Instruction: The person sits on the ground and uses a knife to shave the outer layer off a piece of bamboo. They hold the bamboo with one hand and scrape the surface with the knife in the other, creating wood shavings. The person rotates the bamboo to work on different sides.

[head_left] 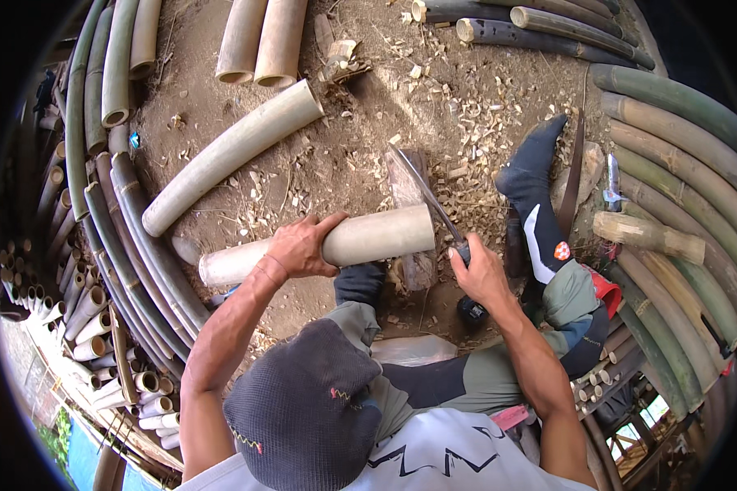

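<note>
A cut length of pale bamboo tube (385,235) lies crosswise in front of me, its right end over a worn wooden block (407,176). My left hand (301,247) is closed over the tube near its middle, thumb and fingers spread around its upper side. In my right hand (480,274) is the dark handle of a large knife. The knife's long curved blade (424,186) points up and left, passing just beyond the tube's right end. From this view I cannot tell whether blade and tube touch.
Another bamboo tube (233,155) lies slanted beyond my left hand. Wood chips (491,114) litter the dirt floor. Bamboo poles (680,172) are stacked at right, with more poles (131,221) at left. A short wooden club (648,236) rests on the right stack. My foot (534,159) stretches forward.
</note>
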`<state>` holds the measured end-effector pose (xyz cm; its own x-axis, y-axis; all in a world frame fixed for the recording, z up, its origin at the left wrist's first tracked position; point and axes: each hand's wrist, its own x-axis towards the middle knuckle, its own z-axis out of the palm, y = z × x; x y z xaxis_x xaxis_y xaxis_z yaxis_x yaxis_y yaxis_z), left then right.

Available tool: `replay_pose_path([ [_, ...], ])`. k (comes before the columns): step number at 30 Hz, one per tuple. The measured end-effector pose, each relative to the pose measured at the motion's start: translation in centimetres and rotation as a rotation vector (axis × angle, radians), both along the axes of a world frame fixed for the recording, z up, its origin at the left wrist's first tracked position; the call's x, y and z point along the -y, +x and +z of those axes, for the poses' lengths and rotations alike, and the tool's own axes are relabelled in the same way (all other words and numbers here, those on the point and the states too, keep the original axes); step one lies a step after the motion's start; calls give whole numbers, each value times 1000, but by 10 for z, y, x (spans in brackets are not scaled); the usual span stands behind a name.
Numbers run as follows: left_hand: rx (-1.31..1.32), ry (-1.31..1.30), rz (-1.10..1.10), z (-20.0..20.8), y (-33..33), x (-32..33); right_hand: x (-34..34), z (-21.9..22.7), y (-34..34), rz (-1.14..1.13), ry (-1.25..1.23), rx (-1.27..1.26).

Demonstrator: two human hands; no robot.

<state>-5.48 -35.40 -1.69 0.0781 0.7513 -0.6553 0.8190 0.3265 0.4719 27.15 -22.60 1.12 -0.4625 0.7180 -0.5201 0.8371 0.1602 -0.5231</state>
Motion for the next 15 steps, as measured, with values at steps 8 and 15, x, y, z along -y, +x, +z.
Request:
replay_pose_path([
  [8, -138, 263, 37, -12, 9, -2, 11, 47, -35, -40, 345, -438],
  [15, -157, 273, 20, -17, 12, 4, -4, -1, -12, 82, 163, -100],
])
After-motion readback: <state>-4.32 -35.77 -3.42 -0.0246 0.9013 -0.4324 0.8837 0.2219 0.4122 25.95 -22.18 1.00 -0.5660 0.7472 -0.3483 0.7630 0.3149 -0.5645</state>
